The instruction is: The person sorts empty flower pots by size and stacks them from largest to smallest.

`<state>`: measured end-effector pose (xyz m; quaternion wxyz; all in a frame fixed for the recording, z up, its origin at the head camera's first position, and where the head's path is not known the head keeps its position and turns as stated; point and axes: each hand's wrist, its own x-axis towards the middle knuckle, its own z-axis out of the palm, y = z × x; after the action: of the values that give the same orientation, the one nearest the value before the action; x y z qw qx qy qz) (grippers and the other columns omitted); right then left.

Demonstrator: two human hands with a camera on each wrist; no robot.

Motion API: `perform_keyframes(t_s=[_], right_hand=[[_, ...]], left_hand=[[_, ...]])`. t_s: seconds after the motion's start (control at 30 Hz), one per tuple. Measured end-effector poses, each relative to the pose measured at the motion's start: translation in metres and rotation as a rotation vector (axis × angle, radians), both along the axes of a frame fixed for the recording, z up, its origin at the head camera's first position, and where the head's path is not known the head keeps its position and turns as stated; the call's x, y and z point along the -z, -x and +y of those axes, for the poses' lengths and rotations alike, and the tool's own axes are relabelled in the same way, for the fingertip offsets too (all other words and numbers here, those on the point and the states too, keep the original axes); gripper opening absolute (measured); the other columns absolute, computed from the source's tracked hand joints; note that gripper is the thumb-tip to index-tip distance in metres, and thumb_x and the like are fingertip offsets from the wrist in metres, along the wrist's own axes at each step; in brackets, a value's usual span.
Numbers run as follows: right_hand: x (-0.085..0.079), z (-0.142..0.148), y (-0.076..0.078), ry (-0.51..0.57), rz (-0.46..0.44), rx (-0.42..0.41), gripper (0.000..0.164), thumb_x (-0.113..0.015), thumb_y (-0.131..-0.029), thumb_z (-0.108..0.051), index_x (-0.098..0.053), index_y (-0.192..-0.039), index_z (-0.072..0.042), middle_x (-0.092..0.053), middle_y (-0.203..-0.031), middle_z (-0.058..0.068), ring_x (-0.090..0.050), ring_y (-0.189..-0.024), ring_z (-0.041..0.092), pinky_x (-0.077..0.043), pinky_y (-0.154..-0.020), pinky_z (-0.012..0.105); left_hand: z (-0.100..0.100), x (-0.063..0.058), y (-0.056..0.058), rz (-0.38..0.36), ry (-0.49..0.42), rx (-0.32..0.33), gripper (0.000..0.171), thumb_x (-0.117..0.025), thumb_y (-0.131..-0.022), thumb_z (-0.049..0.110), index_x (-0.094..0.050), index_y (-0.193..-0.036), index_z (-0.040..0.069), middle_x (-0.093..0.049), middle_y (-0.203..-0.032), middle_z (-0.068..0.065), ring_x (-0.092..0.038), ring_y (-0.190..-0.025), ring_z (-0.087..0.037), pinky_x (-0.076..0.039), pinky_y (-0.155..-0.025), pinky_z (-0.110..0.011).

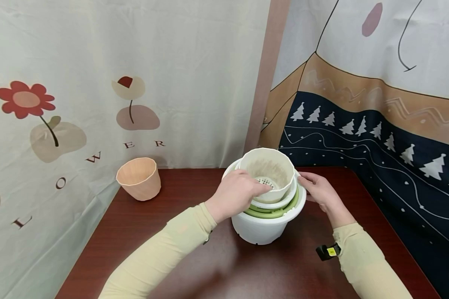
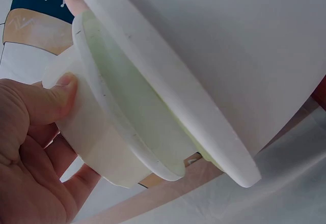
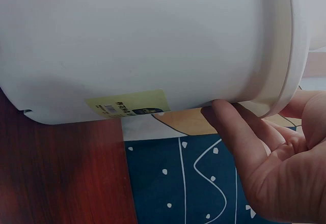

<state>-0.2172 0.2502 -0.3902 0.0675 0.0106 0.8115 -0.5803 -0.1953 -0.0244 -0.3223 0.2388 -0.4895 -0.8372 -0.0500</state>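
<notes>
Several plastic flower pots stand nested in one another. Uppermost is a small cream pot (image 1: 265, 162) with a wavy rim and a perforated, brown-stained bottom. My left hand (image 1: 239, 191) grips it by the side, and the left wrist view has the thumb (image 2: 65, 94) pressed on its wall. Beneath it come another white pot (image 2: 109, 112) and a green pot (image 1: 275, 212), both partly hidden. The large white pot (image 1: 260, 230) encloses them all, and a yellow label (image 3: 127, 104) is stuck on its wall. My right hand (image 1: 319, 191) holds that pot's rim, fingers underneath.
A peach-coloured pot (image 1: 140, 178) stands tilted at the back left of the dark red wooden table (image 1: 194, 265). Behind the table hangs a pale curtain (image 1: 194, 83) with flower prints. A navy cloth (image 1: 359, 166) with tree prints hangs on the right.
</notes>
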Motion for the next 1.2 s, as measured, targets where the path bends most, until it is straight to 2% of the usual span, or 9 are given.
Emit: perform_keyframes(t_s=[0.47,0.63,0.87,1.2], right_hand=[[-0.0004,-0.0005,-0.0012,-0.002,0.003,0.0,0.056,-0.048,-0.096,-0.034,-0.037,-0.139,-0.001,-0.043,-0.134,0.023,-0.06,-0.098,0.022,-0.052,-0.078,0.037],[0.0002,-0.0002,-0.0011,-0.001,0.006,-0.001,0.056,-0.048,-0.096,-0.034,-0.037,-0.14,-0.001,-0.043,-0.134,0.023,-0.06,-0.099,0.022,-0.052,-0.079,0.038],[0.001,0.0003,-0.001,-0.008,0.007,0.004,0.056,-0.048,-0.096,-0.034,-0.036,-0.14,-0.001,-0.042,-0.135,0.023,-0.059,-0.1,0.023,-0.051,-0.081,0.041],[0.001,-0.0002,-0.0005,0.002,0.009,0.006,0.056,-0.048,-0.096,-0.034,-0.036,-0.14,-0.001,-0.042,-0.134,0.023,-0.06,-0.099,0.022,-0.052,-0.08,0.04]], left_hand=[[0.0001,0.007,0.0014,-0.023,0.066,-0.025,0.046,-0.058,-0.073,-0.006,-0.069,-0.096,0.032,-0.063,-0.066,0.017,-0.058,-0.065,0.0,-0.041,-0.077,-0.026],[0.0007,0.0102,0.0025,-0.038,0.1,-0.044,0.049,-0.059,-0.073,-0.006,-0.069,-0.101,0.033,-0.062,-0.065,0.016,-0.058,-0.067,-0.001,-0.041,-0.078,-0.026],[0.0018,0.0092,0.0028,-0.054,0.12,-0.053,0.049,-0.058,-0.073,-0.006,-0.069,-0.1,0.034,-0.059,-0.062,0.015,-0.056,-0.067,-0.008,-0.041,-0.074,-0.027],[0.0043,0.0071,0.0028,-0.062,0.167,-0.092,0.051,-0.061,-0.073,-0.003,-0.069,-0.104,0.037,-0.061,-0.065,0.015,-0.056,-0.062,-0.01,-0.04,-0.066,-0.026]])
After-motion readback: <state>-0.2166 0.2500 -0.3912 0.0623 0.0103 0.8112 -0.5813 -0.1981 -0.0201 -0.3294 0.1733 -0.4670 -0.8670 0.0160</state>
